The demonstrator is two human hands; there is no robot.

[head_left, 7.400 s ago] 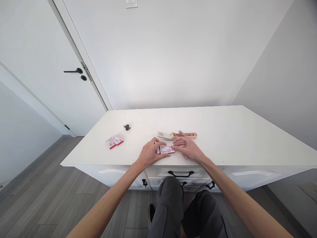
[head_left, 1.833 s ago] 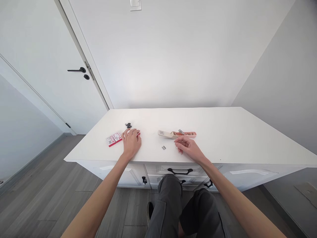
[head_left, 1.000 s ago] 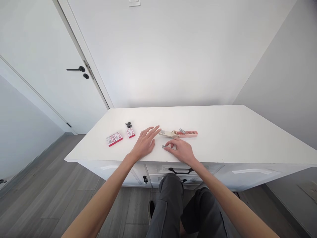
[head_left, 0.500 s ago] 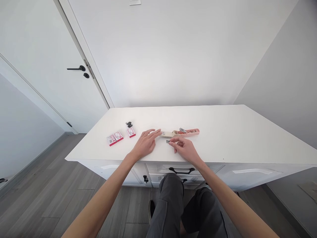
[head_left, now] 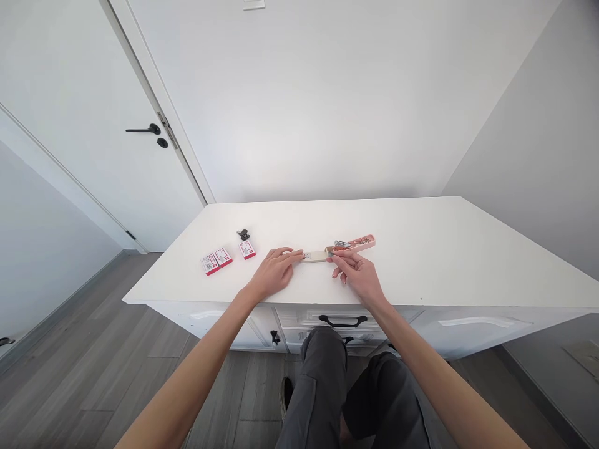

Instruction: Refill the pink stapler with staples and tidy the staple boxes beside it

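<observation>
A stapler (head_left: 318, 255) lies opened out on the white desk (head_left: 444, 249), its beige half to the left and its pink half (head_left: 358, 242) to the right, tilted slightly up. My left hand (head_left: 274, 274) lies flat, its fingertips resting on the beige end. At the stapler's middle, my right hand (head_left: 358, 274) pinches a small grey strip of staples (head_left: 329, 252), mostly hidden by the fingers.
Left of the hands lie a pair of red-and-white staple boxes (head_left: 216, 260), a single such box (head_left: 248, 250) and a black binder clip (head_left: 242, 234). Drawer handles (head_left: 343, 322) sit under the desk's front edge. A white door (head_left: 70, 125) stands at the left.
My left hand set a staple box down at the left, then came to the stapler's beige end. My right hand picked the staple strip off the desk and brought it to the stapler.
</observation>
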